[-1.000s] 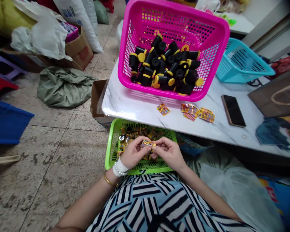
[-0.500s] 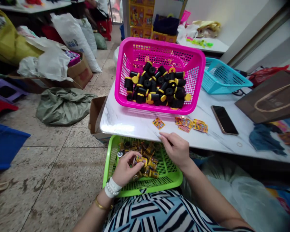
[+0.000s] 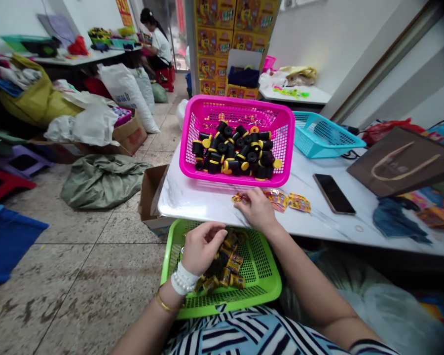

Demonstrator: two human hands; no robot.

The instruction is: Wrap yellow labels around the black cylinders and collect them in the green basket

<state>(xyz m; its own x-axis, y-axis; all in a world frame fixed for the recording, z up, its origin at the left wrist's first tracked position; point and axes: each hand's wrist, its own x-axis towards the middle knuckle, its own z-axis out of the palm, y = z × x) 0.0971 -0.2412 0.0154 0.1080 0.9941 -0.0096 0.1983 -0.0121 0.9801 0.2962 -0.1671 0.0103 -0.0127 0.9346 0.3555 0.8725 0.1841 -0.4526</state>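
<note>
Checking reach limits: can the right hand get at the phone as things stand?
Likely yes: the right hand is over the table, and only low stickers lie between it and the uncovered phone.

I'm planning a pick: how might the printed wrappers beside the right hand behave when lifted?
The printed wrappers look thin, so they are probably floppy and light. Their shine suggests they may be slippery. They overlap, so several could lift together.

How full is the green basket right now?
Partly full: yellow-labelled cylinders lie bunched in the green basket below and beside the left hand, while its right side shows bare.
</note>
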